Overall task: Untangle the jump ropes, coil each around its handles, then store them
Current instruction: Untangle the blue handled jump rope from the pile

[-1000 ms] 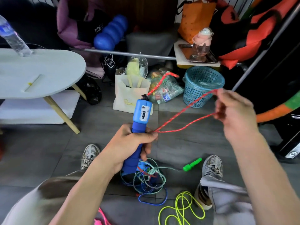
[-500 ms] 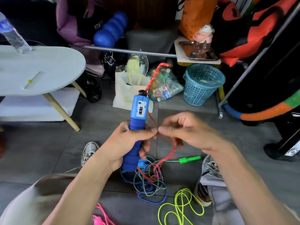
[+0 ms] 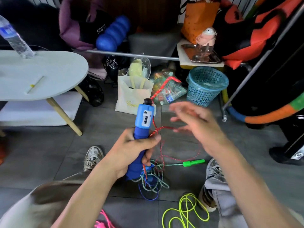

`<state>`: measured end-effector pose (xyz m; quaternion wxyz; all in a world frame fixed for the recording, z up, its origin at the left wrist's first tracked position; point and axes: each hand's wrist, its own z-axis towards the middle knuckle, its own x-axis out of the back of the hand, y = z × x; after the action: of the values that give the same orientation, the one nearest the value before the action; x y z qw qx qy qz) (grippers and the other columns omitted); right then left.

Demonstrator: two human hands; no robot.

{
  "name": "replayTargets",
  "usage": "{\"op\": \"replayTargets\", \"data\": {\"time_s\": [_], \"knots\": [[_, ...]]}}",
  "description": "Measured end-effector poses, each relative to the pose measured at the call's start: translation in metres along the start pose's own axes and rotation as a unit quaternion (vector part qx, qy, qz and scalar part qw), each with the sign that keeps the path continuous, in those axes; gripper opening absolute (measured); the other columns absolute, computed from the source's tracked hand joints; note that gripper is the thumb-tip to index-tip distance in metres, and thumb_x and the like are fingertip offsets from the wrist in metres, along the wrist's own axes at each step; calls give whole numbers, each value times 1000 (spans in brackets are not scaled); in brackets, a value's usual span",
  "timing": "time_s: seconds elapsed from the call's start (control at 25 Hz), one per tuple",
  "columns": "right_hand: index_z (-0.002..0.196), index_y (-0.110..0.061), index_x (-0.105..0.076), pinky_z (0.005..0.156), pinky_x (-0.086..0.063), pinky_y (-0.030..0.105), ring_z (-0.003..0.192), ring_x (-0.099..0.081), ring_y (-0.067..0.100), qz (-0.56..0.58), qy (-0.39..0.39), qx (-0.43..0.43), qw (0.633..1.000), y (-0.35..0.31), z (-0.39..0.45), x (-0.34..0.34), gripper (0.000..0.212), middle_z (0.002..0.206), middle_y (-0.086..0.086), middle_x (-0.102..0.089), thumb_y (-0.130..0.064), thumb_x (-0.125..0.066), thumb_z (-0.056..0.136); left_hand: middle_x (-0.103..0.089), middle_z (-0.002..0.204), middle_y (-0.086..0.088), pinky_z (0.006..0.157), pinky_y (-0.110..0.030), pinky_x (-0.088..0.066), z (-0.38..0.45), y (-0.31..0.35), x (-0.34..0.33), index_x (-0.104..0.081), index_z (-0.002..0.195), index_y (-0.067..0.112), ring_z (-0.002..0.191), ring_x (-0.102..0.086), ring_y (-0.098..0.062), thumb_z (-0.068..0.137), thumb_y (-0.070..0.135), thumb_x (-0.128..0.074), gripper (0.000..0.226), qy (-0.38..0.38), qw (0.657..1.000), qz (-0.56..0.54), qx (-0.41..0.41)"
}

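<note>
The red rope [image 3: 162,87] leaves the cap of the blue handle [image 3: 144,118], arches upward, drops beside the handle and passes under the thumb of the left hand [image 3: 131,150], which grips the handle upright above the floor. No finished turns of rope show on the handle, so coiling appears barely begun. The rope's slack runs down into a tangle [image 3: 152,176] of blue and green cords on the floor tiles [image 3: 49,153], directly below the handle. A green handle [image 3: 194,162] lies just beside that knot, and a yellow rope [image 3: 185,213] lies loose nearer the camera. Untangling, coiling and storing largely remain. The right hand [image 3: 197,124] is blurred, fingers spread; whether it touches the rope cannot be told.
</note>
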<state>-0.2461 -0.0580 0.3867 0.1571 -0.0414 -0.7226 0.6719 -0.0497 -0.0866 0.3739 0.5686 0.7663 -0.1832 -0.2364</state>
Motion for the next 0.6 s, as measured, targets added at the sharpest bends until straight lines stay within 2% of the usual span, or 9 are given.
{"op": "replayTargets", "data": {"time_s": [0.08,0.16,0.24,0.32,0.4,0.44,0.48,0.56,0.6], "knots": [[108,-14,-69,65,-56,37,88,-68,22,65,-146,-32,987,-3,-10,-26,20,102,13,-71,-10,-63,90,-40,44,-9,44,-26,-43,0,4,-1,-55,58,12,35,-32,-17,76,12,-75,27,36,997,-70,-4],[113,-26,-65,64,-56,31,91,-67,18,53,-223,-66,971,5,-13,-40,38,112,-2,-70,-9,-60,79,-39,45,-8,42,-26,-44,1,8,1,-57,62,12,35,-32,-15,74,14,-71,19,96,987,-126,-3],[111,-35,-62,70,-55,29,94,-66,15,-57,-283,-99,952,16,-15,-48,39,120,-14,-63,-12,-62,79,-39,48,-5,41,-25,-44,2,12,7,-52,68,11,37,-32,-13,77,17,-67,18,133,975,-176,8],[108,-24,-65,68,-50,22,81,-64,11,-243,-368,-61,895,30,-19,-57,19,106,-9,-65,-20,-60,91,-41,51,-3,42,-25,-46,4,13,11,-49,71,13,38,-34,-12,77,20,-67,20,153,967,-202,22],[100,-12,-68,59,-44,15,71,-62,10,-299,-394,-31,869,33,-26,-66,20,93,0,-69,-21,-51,99,-52,56,-5,47,-27,-53,5,12,14,-55,75,11,42,-47,-14,82,14,-64,12,166,962,-217,29],[93,-11,-68,57,-44,14,69,-61,11,-264,-376,-38,887,28,-28,-66,23,87,1,-69,-20,-48,101,-62,65,-8,54,-28,-57,5,13,14,-60,82,7,50,-58,-16,85,8,-59,4,156,961,-226,31],[87,-11,-65,56,-46,16,67,-60,11,-188,-346,-56,917,21,-28,-62,24,81,1,-67,-18,-48,102,-71,79,-11,60,-29,-59,4,13,15,-64,91,3,62,-67,-19,86,1,-54,12,133,965,-222,29],[81,-10,-62,54,-52,23,61,-61,13,63,-254,-87,961,0,-23,-48,22,75,3,-63,-17,-50,99,-75,97,-11,60,-24,-57,0,15,13,-68,102,2,73,-71,-18,79,-6,-50,31,80,979,-185,21],[79,-9,-63,51,-55,26,57,-61,15,193,-199,-80,957,-11,-19,-37,21,73,6,-63,-19,-52,94,-76,95,-9,58,-21,-55,-3,17,9,-70,100,4,72,-71,-16,73,-8,-52,34,61,985,-159,14]]}}
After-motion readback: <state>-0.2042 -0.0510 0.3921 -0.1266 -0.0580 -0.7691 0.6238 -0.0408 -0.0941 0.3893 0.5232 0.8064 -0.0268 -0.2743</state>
